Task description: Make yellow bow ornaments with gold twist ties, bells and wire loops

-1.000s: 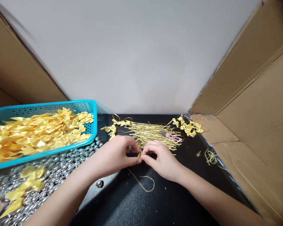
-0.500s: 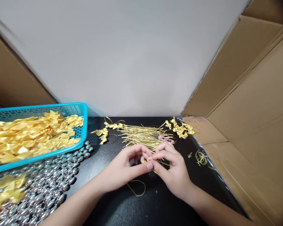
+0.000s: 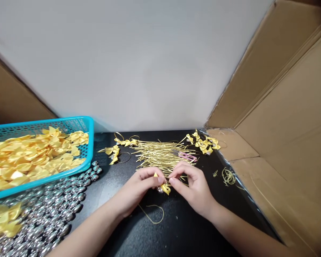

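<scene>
Since half a second back, both sets of fingertips have drawn together, and a small yellow satin bow (image 3: 165, 188) now shows between them. Brown cardboard box wall (image 3: 283, 107) at right. Black tabletop (image 3: 182, 228). Turquoise plastic mesh basket (image 3: 88, 142) of yellow bows at left, with a pile of silver beads (image 3: 56, 210) in front of it. Bundle of gold wire ties (image 3: 160, 155) just beyond the hands. Left hand (image 3: 139, 189) and right hand (image 3: 196, 191) are both pinched narrow on the bow, held just above mid-table.
</scene>
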`<action>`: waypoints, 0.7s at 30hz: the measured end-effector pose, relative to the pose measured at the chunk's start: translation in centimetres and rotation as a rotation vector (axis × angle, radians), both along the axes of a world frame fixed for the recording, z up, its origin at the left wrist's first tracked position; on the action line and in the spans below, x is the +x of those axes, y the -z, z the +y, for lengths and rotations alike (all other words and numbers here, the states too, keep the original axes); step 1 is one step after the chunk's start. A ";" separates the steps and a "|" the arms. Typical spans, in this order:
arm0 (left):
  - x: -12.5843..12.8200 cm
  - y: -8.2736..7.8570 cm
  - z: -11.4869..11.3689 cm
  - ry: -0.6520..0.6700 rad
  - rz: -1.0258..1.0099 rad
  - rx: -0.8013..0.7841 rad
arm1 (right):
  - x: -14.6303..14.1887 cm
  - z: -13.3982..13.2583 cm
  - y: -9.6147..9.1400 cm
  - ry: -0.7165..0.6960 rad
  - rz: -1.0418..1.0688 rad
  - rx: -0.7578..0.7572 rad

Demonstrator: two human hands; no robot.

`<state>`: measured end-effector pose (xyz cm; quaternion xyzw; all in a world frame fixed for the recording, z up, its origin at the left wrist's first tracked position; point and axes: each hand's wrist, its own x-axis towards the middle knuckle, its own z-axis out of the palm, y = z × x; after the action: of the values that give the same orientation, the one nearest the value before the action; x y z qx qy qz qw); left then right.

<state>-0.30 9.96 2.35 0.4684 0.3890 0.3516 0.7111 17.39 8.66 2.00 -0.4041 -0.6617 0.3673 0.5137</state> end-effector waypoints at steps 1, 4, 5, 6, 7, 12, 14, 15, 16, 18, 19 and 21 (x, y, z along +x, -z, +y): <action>0.2 0.2 -0.1 -0.030 -0.020 -0.017 | -0.1 -0.1 -0.1 0.020 -0.028 0.042; 1.0 0.7 -0.6 -0.080 -0.079 -0.079 | -0.2 -0.4 -0.2 0.095 -0.122 0.196; 1.3 0.9 -0.8 -0.098 -0.115 -0.113 | -0.2 -0.4 -0.2 0.123 -0.157 0.248; 1.6 1.0 -1.0 -0.118 -0.157 -0.149 | -0.2 -0.5 -0.2 0.151 -0.192 0.295; 1.8 1.0 -1.2 -0.139 -0.196 -0.181 | -0.1 -0.5 -0.3 0.173 -0.226 0.336; 2.0 1.0 -1.9 -0.222 -0.113 -0.045 | 0.2 -0.6 -0.5 0.242 -0.360 0.456; 1.9 0.7 -1.9 -0.258 0.009 0.109 | 0.2 -0.6 -0.7 0.252 -0.376 0.425; 1.8 0.6 -1.9 -0.277 0.072 0.182 | 0.3 -0.5 -0.8 0.243 -0.362 0.366; 1.7 0.4 -1.9 -0.297 0.131 0.247 | 0.2 -0.5 -0.9 0.222 -0.331 0.281; 1.7 0.2 -1.9 -0.332 0.227 0.347 | 0.2 -0.5 -1.1 0.167 -0.246 0.088; 1.8 0.1 -2.0 -0.345 0.257 0.385 | 0.2 -0.5 -1.2 0.139 -0.204 0.006; 1.9 -0.1 -2.2 -0.374 0.282 0.452 | 0.1 -0.5 -1.3 0.102 -0.125 -0.107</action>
<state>1.59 7.74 2.43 0.5789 0.4751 0.4853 0.4513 17.45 8.13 3.26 -0.4865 -0.6506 0.3494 0.4670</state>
